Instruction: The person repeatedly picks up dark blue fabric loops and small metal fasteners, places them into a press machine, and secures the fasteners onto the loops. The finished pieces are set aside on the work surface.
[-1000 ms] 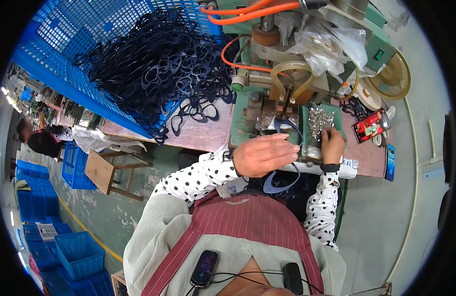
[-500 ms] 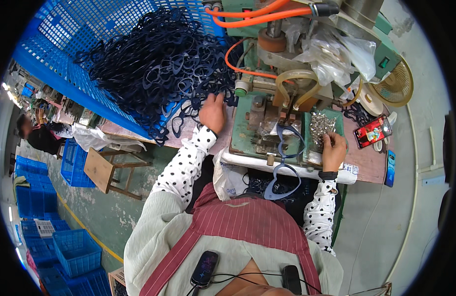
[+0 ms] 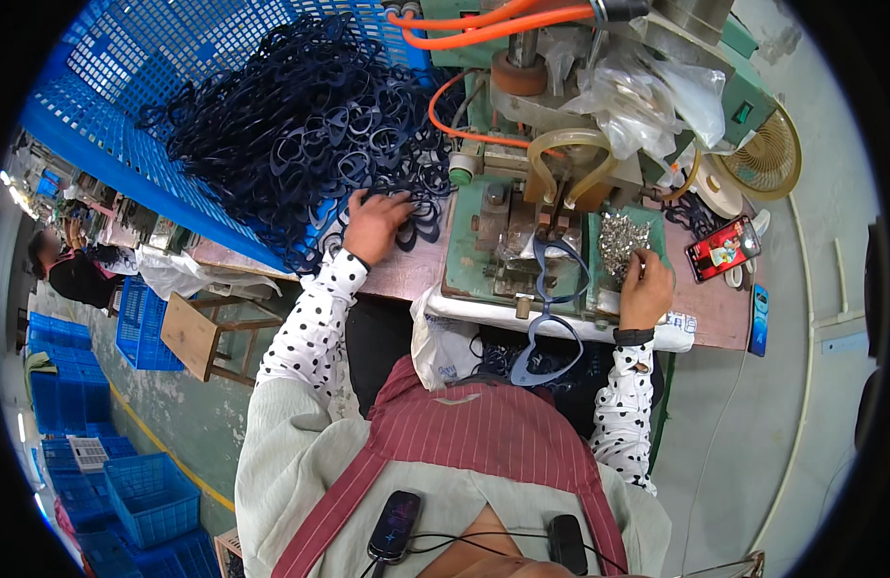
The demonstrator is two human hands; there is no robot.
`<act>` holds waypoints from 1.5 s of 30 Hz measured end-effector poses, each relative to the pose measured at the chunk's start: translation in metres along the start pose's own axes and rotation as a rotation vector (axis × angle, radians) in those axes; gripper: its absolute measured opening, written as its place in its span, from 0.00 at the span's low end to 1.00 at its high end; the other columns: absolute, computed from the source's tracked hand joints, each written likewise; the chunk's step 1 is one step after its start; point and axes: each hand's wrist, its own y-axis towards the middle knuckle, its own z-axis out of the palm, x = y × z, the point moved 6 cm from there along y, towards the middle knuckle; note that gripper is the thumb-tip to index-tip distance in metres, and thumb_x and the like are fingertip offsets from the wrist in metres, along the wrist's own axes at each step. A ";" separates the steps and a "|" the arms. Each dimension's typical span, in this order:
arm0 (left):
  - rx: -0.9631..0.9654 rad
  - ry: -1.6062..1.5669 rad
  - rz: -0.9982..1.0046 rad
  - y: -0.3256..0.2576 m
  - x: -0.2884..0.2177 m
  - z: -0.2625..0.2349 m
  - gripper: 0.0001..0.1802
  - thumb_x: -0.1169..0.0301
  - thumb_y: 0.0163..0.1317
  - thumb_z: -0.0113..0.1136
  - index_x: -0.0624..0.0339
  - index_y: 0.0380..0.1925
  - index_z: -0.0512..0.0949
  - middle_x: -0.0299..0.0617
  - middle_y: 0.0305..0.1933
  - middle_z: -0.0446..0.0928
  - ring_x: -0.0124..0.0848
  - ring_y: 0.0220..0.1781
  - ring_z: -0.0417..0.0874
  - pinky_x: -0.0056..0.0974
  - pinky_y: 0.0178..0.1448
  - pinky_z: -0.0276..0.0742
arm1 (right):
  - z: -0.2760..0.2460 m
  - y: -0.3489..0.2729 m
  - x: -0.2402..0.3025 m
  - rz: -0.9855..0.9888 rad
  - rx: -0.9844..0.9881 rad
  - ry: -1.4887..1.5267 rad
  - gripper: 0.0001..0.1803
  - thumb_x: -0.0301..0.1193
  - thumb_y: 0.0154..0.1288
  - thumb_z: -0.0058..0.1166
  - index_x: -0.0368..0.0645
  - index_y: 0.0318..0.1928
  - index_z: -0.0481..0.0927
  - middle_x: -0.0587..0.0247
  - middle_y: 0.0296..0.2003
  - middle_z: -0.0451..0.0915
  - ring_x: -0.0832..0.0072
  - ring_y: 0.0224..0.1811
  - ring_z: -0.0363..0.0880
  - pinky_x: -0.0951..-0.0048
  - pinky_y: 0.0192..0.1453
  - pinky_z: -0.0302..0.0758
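Observation:
My left hand (image 3: 373, 227) is at the near edge of a heap of dark blue looped straps (image 3: 310, 125), its fingers stretched apart over the loose pieces and nothing visibly gripped. My right hand (image 3: 645, 292) is at the near right side of a green tray (image 3: 660, 231) of small shiny metal parts (image 3: 620, 241). Its thumb and fingertips are pressed together; whatever is between them is too small to make out. Between my hands, one blue looped strap (image 3: 551, 334) hangs from the working point of a green press machine (image 3: 471, 231), its lower loop dangling over the table edge.
A large blue basket (image 3: 127, 120) holds the heap at left. Clear plastic bags (image 3: 647, 106) and orange hoses (image 3: 503, 31) are on the press. A phone with a red screen (image 3: 722, 248), a blue device (image 3: 759, 321) and a small fan (image 3: 768, 159) are at right. A wooden stool (image 3: 195, 332) stands left.
My left hand has moved left along the heap's edge, and its fingers have spread. Several straps now lie on the table to its right. My right hand has stayed by the metal parts.

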 end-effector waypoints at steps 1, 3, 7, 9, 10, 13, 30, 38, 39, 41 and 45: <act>-0.097 -0.085 -0.057 0.001 0.000 -0.013 0.15 0.76 0.53 0.62 0.53 0.42 0.82 0.39 0.52 0.80 0.38 0.51 0.78 0.49 0.60 0.63 | 0.000 0.002 0.000 0.012 0.000 0.037 0.05 0.28 0.58 0.63 0.47 0.37 0.83 0.62 0.30 0.83 0.61 0.33 0.77 0.62 0.41 0.72; -0.290 -0.257 -0.171 0.003 -0.002 -0.034 0.10 0.76 0.57 0.61 0.56 0.40 0.81 0.43 0.46 0.82 0.40 0.48 0.79 0.45 0.55 0.66 | -0.005 0.009 0.009 0.030 -0.022 0.129 0.06 0.27 0.57 0.64 0.48 0.36 0.85 0.64 0.31 0.84 0.62 0.33 0.78 0.63 0.41 0.72; -0.483 -0.306 -0.184 0.015 -0.044 -0.065 0.07 0.77 0.58 0.60 0.61 0.37 0.79 0.46 0.39 0.81 0.45 0.42 0.79 0.44 0.51 0.67 | -0.016 0.026 0.048 0.151 0.080 0.530 0.09 0.21 0.55 0.63 0.41 0.39 0.86 0.55 0.34 0.84 0.64 0.37 0.81 0.68 0.43 0.76; -0.556 -0.338 -0.069 0.021 -0.072 -0.083 0.08 0.79 0.55 0.60 0.61 0.36 0.79 0.46 0.39 0.81 0.46 0.43 0.79 0.46 0.55 0.66 | -0.021 0.029 0.069 0.310 0.228 0.793 0.07 0.20 0.58 0.61 0.37 0.38 0.86 0.62 0.31 0.84 0.77 0.32 0.79 0.77 0.37 0.74; -0.583 -0.326 0.003 0.020 -0.083 -0.091 0.12 0.80 0.53 0.58 0.59 0.39 0.79 0.44 0.40 0.81 0.43 0.42 0.80 0.48 0.56 0.66 | -0.025 0.032 0.082 0.405 0.314 0.923 0.06 0.20 0.59 0.60 0.35 0.38 0.85 0.66 0.31 0.84 0.82 0.30 0.78 0.80 0.35 0.73; -0.600 -0.435 0.113 0.023 -0.114 -0.112 0.11 0.83 0.60 0.55 0.62 0.43 0.75 0.44 0.40 0.83 0.39 0.40 0.82 0.51 0.59 0.67 | -0.029 0.034 0.091 0.455 0.294 1.000 0.05 0.21 0.60 0.61 0.35 0.38 0.84 0.70 0.30 0.84 0.88 0.29 0.74 0.83 0.33 0.70; -0.597 -1.250 -0.301 0.074 -0.117 -0.139 0.11 0.71 0.73 0.49 0.69 0.46 0.74 0.43 0.41 0.79 0.28 0.40 0.82 0.34 0.47 0.80 | 0.004 0.015 0.127 0.428 0.180 1.134 0.21 0.20 0.53 0.65 0.36 0.48 0.75 0.58 0.43 0.78 0.73 0.39 0.84 0.74 0.50 0.75; -0.587 -1.230 -0.271 0.078 -0.117 -0.143 0.10 0.71 0.74 0.48 0.68 0.44 0.75 0.38 0.38 0.80 0.25 0.41 0.82 0.32 0.45 0.82 | 0.003 0.018 0.128 0.419 0.148 1.259 0.21 0.16 0.56 0.62 0.33 0.50 0.71 0.57 0.42 0.81 0.76 0.41 0.82 0.76 0.48 0.77; -0.595 -1.258 -0.285 0.079 -0.118 -0.143 0.09 0.72 0.72 0.50 0.67 0.44 0.75 0.40 0.36 0.80 0.29 0.38 0.82 0.34 0.41 0.81 | 0.003 0.018 0.128 0.424 0.149 1.282 0.22 0.16 0.56 0.62 0.33 0.51 0.70 0.56 0.43 0.81 0.76 0.42 0.82 0.76 0.48 0.77; -0.594 -0.965 -0.211 0.073 -0.120 -0.149 0.08 0.77 0.65 0.53 0.65 0.44 0.76 0.42 0.35 0.80 0.35 0.37 0.81 0.38 0.42 0.79 | -0.002 0.025 0.133 0.432 0.133 1.288 0.23 0.15 0.56 0.62 0.34 0.52 0.70 0.55 0.44 0.81 0.76 0.43 0.82 0.76 0.48 0.77; -0.488 -0.671 0.371 0.040 -0.167 -0.134 0.23 0.77 0.43 0.62 0.60 0.45 0.80 0.41 0.40 0.82 0.41 0.41 0.81 0.46 0.52 0.75 | -0.001 0.027 0.131 0.399 0.169 1.174 0.26 0.18 0.55 0.64 0.35 0.54 0.69 0.56 0.40 0.83 0.75 0.43 0.82 0.75 0.51 0.75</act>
